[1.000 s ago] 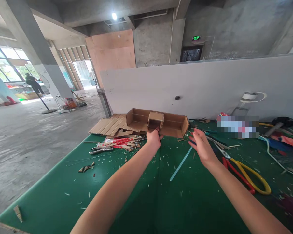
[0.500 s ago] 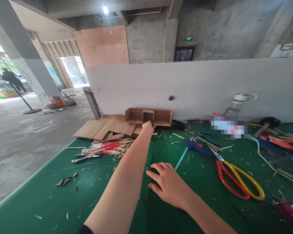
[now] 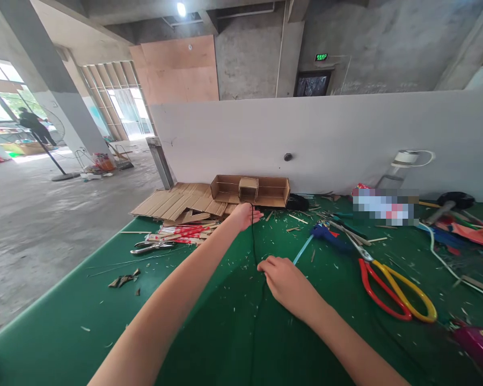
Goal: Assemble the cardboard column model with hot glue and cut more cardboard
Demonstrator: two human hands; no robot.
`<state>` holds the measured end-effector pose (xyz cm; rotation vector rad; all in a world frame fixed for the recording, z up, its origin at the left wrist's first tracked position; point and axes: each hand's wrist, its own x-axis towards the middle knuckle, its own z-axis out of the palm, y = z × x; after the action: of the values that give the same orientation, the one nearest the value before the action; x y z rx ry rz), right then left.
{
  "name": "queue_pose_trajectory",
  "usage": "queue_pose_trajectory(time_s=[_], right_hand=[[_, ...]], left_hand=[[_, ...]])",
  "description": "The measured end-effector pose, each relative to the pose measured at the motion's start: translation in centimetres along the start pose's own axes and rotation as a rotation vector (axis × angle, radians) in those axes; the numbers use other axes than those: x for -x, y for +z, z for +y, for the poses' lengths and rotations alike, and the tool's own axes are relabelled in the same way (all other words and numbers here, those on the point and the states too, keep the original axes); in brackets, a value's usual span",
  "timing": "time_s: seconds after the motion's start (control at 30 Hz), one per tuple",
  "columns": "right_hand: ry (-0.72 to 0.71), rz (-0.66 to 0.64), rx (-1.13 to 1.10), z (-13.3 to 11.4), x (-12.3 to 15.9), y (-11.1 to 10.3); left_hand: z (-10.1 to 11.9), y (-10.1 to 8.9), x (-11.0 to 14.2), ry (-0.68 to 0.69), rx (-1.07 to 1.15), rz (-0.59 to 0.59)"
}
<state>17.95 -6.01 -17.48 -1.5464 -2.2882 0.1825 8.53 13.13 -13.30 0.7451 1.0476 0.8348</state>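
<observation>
A thin black cord point(image 3: 254, 241) runs from near the cardboard box point(image 3: 269, 194) down across the green tabletop toward me. My right hand point(image 3: 284, 281) is closed, thumb and fingers pinching the cord above the table. Farther off, my left hand point(image 3: 246, 216) is just in front of the box with its fingers stretched out to the right. The cord passes close by its palm; whether they touch I cannot tell. The box is long, low and open-fronted, with a small square cardboard compartment point(image 3: 248, 191) in its middle.
Flat cardboard pieces point(image 3: 177, 202), wooden sticks point(image 3: 185, 234) and pliers point(image 3: 153, 247) lie left. On the right are a blue glue gun point(image 3: 326, 234), large red-and-yellow scissors point(image 3: 386, 279) and a purple object point(image 3: 478, 343). A white partition point(image 3: 326, 134) stands behind. A person point(image 3: 34, 126) is far left.
My left hand has opened its fingers beside the cord. My right hand has gone from spread fingers to pinching the cord. The view has shifted slightly left.
</observation>
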Motion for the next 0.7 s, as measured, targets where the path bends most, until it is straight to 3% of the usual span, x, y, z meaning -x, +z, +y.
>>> queue_pose_trajectory(time_s=[0.1,0.2,0.33,0.4,0.5,0.57,0.7], right_hand=[[0.057,0.185,-0.266,0.4,-0.6,-0.8],[0.176,0.355,-0.669,0.6,-1.5,-2.1],[0.369,0.334,-1.379,0.2,-2.2,-4.3],[0.431,0.322,-1.542,-0.1,-2.5,-5.5],[0.466,0.317,-1.404,-0.4,-2.9,-6.7],[0.43,0.275,-1.204,-0.6,-3.1,-7.0],[0.329,0.215,-0.89,-0.5,-2.5,-7.7]], left_hand=[[-1.8,-0.6,2.7,0.081,-0.084,0.006],[-3.8,-1.4,5.1,0.095,-0.155,-0.051],[-5.2,-2.6,7.5,0.043,-0.2,-0.156],[-5.1,-2.8,8.5,-0.009,-0.237,-0.188],[-4.3,-2.4,9.9,-0.111,-0.256,-0.35],[-3.5,-1.7,10.6,-0.037,-0.181,-0.431],[-1.1,-0.6,9.9,0.292,-0.101,-0.246]])
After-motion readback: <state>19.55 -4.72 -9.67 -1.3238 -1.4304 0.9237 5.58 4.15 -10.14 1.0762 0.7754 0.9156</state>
